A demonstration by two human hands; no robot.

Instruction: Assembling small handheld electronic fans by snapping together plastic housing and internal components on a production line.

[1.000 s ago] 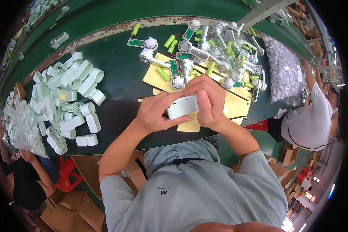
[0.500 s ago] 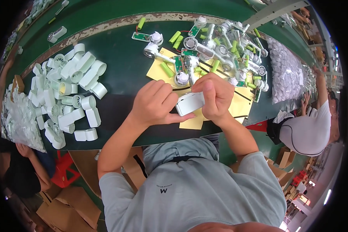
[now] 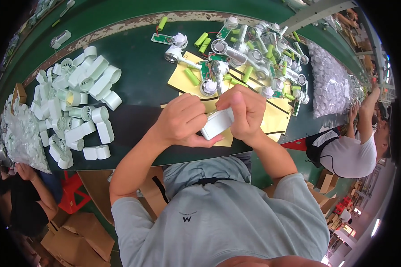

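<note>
Above the dark green table (image 3: 131,89), with one left plastic bag (image 3: 26,144) and one right plastic bag (image 3: 329,82), two hands, left hand (image 3: 182,120) and right hand (image 3: 246,111), gripped one white casing (image 3: 217,123) between them, toward the near side.

At the left, a red stool (image 3: 73,196) stands by a person in a black top (image 3: 24,213), with a brown cardboard carton (image 3: 78,238) on the near side. A small open box (image 3: 18,95) sits at the table's left end. At the right, a person in a white shirt (image 3: 352,155) is beside a red seat (image 3: 297,144), near an open carton (image 3: 326,180). A pale metal beam (image 3: 316,12) slants across the far right.
</note>
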